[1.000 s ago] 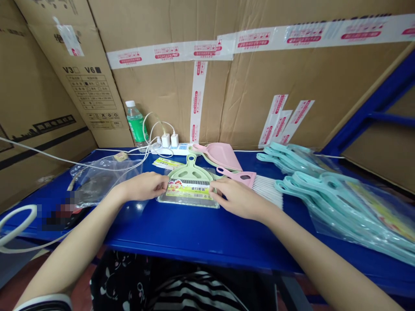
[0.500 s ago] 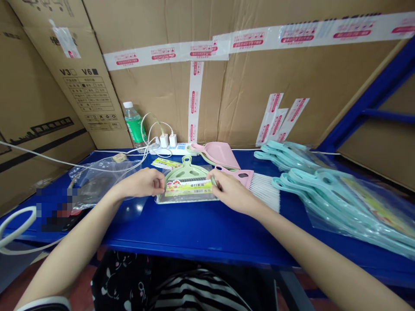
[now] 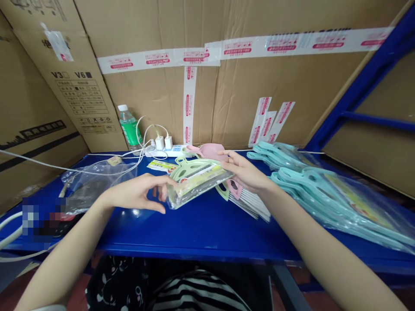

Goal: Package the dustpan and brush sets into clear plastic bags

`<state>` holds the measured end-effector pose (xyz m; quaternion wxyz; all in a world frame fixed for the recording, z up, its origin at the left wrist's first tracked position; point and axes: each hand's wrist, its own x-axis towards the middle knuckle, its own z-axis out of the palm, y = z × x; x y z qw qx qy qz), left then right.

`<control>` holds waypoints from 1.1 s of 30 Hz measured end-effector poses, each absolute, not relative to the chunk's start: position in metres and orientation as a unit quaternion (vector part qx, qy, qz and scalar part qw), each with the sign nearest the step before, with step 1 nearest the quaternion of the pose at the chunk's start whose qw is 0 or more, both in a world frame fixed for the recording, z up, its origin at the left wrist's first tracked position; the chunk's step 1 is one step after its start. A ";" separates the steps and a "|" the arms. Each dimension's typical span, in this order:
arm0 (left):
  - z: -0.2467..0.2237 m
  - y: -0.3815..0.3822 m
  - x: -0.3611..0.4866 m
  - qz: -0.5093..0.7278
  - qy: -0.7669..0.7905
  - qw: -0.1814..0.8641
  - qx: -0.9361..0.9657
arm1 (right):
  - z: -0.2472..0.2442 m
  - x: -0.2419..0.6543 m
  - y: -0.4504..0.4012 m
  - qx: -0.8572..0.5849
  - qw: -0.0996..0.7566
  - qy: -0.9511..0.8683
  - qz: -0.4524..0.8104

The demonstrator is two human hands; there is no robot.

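Observation:
A green dustpan in a clear bag with a yellow label (image 3: 197,179) is tilted above the blue table. My right hand (image 3: 241,170) grips its upper right corner. At its left end is my left hand (image 3: 145,192), thumb and fingers apart, the fingertips beside or against the bag. Behind the bagged set lies a pink dustpan (image 3: 212,151). Brushes with pale bristles (image 3: 253,203), one with a pink and one with a green base, lie partly under it to the right. A loose yellow label card (image 3: 162,166) rests behind the set.
Bagged turquoise dustpan sets (image 3: 324,194) are piled on the right of the blue table (image 3: 181,233). A power strip (image 3: 173,151) with cables, a bottle (image 3: 129,127) and clear plastic bags (image 3: 97,185) stand or lie at the left. Cardboard walls the back.
The bagged green set has been lifted and tilted, its right side higher. My left hand has opened, and a green brush base now shows beside the pink one. The view has shifted slightly.

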<state>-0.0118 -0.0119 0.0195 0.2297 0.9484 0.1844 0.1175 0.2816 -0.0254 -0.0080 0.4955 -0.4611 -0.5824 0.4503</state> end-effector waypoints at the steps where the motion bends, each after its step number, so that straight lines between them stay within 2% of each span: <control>1: 0.016 -0.012 -0.009 0.139 0.168 0.178 0.959 | -0.007 0.284 -0.023 -0.454 0.503 -0.575 0.459; 7: -0.003 -0.019 0.010 0.252 0.092 -0.233 0.935 | -0.008 0.289 -0.019 -0.421 0.540 -0.536 0.493; 9: -0.005 -0.027 0.016 0.267 0.076 -0.308 0.910 | -0.010 0.283 -0.020 -0.419 0.565 -0.489 0.516; 13: -0.007 -0.041 0.025 0.270 0.060 -0.394 0.877 | -0.015 0.269 -0.023 -0.387 0.574 -0.443 0.570; 18: -0.009 -0.045 0.032 0.256 0.085 -0.445 0.854 | -0.017 0.254 -0.031 -0.319 0.573 -0.417 0.629; 23: -0.011 -0.046 0.035 0.256 0.084 -0.448 0.853 | -0.027 0.238 -0.050 -0.306 0.555 -0.421 0.648; 33: -0.030 -0.056 0.044 0.256 -0.009 -0.370 0.893 | -0.058 0.212 -0.075 -0.345 0.663 -0.370 0.552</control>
